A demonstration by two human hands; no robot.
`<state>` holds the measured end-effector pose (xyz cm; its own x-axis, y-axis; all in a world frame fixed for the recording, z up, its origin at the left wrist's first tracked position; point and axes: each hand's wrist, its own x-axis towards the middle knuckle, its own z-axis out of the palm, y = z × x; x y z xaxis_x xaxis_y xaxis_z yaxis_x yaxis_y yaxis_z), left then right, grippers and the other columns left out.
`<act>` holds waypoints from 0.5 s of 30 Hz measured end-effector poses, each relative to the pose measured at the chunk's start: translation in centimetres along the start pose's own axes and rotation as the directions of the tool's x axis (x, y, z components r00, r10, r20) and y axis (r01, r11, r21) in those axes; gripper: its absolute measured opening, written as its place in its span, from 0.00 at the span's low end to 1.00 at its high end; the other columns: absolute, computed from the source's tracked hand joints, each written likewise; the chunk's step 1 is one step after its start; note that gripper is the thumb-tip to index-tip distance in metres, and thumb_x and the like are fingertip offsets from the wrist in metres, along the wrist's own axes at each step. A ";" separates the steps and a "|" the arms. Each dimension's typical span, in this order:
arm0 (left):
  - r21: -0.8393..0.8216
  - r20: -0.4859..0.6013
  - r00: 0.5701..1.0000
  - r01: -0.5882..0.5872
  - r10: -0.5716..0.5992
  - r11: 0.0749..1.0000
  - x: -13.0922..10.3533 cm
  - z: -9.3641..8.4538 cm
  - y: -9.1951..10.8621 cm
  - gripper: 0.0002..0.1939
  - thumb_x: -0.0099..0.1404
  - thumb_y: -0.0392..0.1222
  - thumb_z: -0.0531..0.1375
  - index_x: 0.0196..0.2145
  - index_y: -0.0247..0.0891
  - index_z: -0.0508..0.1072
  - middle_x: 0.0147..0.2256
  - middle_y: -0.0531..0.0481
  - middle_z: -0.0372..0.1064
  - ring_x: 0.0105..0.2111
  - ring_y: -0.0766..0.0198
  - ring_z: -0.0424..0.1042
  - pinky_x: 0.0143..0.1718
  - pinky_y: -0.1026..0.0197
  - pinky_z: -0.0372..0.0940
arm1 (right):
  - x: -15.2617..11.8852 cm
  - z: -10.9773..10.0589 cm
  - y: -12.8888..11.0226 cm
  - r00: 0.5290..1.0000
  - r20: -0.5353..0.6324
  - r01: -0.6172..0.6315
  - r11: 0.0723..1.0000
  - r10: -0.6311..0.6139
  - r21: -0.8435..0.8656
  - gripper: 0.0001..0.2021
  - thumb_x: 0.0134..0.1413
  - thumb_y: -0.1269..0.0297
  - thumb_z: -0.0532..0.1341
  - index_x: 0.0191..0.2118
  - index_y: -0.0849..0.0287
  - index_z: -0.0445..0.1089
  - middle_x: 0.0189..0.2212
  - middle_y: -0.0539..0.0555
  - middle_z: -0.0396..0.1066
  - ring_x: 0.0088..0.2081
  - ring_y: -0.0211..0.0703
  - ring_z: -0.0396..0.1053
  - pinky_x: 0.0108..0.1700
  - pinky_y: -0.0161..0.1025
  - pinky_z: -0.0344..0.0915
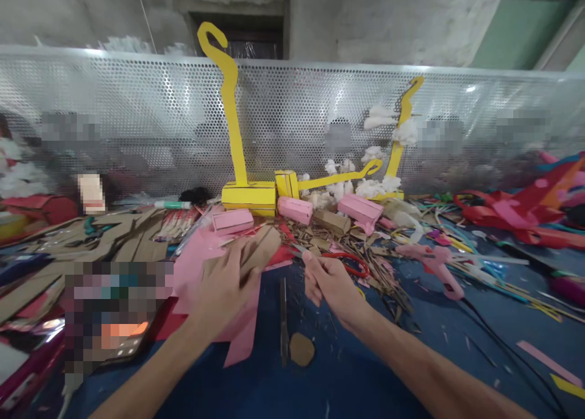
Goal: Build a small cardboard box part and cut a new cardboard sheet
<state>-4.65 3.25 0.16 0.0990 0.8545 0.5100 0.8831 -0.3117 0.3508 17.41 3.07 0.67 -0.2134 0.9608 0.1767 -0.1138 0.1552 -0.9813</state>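
Observation:
My left hand (228, 282) grips a folded brown cardboard piece (262, 246) above a sheet of pink paper (247, 321). To its right, my right hand (331, 282) is closed, thumb against curled fingers. A narrow grey tip (298, 247) sticks out by the thumb; I cannot tell whether it is held or belongs to the red-handled scissors (354, 264) just behind. On the blue table (219, 388) below the hands lie a thin metal strip (283, 321) and a rounded cardboard piece (301, 349).
Yellow hooked paper shapes (235, 139) stand against a perforated metal panel (292, 120). Pink boxes (295, 210) and cardboard scraps (379, 260) lie in front. A corded pink glue gun (441, 264) rests at right, and a blurred-out device (119, 309) at left.

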 end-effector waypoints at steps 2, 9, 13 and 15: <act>0.045 -0.058 0.985 -0.161 0.164 0.986 -0.3 -0.3 0.7 0.21 0.70 0.43 0.54 0.60 0.44 0.63 0.58 0.41 0.67 0.57 0.42 0.65 0.54 0.40 0.61 | 0.0 0.0 0.1 1.000 0.005 0.012 1.000 -0.012 0.023 0.30 0.59 0.40 0.59 0.16 0.56 0.55 0.08 0.42 0.52 0.12 0.32 0.53 0.18 0.33 0.49; -0.125 -0.129 0.882 -0.468 0.454 0.875 -1.0 -1.7 7.5 0.11 0.70 0.39 0.57 0.49 0.44 0.74 0.48 0.47 0.72 0.50 0.55 0.68 0.54 0.51 0.61 | 0.3 -0.3 0.9 0.999 0.000 0.049 0.998 -0.049 0.044 0.29 0.57 0.40 0.62 0.16 0.58 0.62 0.10 0.44 0.57 0.14 0.32 0.56 0.20 0.34 0.52; -0.186 -0.128 0.863 -0.505 0.488 0.843 0.0 -0.2 8.7 0.12 0.71 0.38 0.56 0.49 0.45 0.76 0.46 0.47 0.74 0.46 0.57 0.69 0.49 0.52 0.64 | 0.7 -0.3 1.0 0.997 -0.055 0.064 0.991 -0.057 0.121 0.24 0.54 0.40 0.63 0.25 0.57 0.65 0.17 0.43 0.60 0.18 0.32 0.56 0.21 0.32 0.54; -0.213 -0.162 0.859 -0.511 0.486 0.833 0.6 0.3 8.5 0.11 0.72 0.39 0.56 0.45 0.44 0.78 0.43 0.48 0.75 0.43 0.59 0.70 0.46 0.54 0.65 | 0.8 -0.2 1.1 0.996 -0.078 0.051 0.985 -0.038 0.166 0.23 0.52 0.40 0.64 0.29 0.57 0.65 0.19 0.43 0.61 0.20 0.33 0.57 0.22 0.32 0.55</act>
<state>3.04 1.22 3.19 0.4402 0.5150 0.7355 0.5868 -0.7850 0.1984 17.29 4.04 -0.27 -0.1329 0.9692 0.2075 -0.2839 0.1633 -0.9448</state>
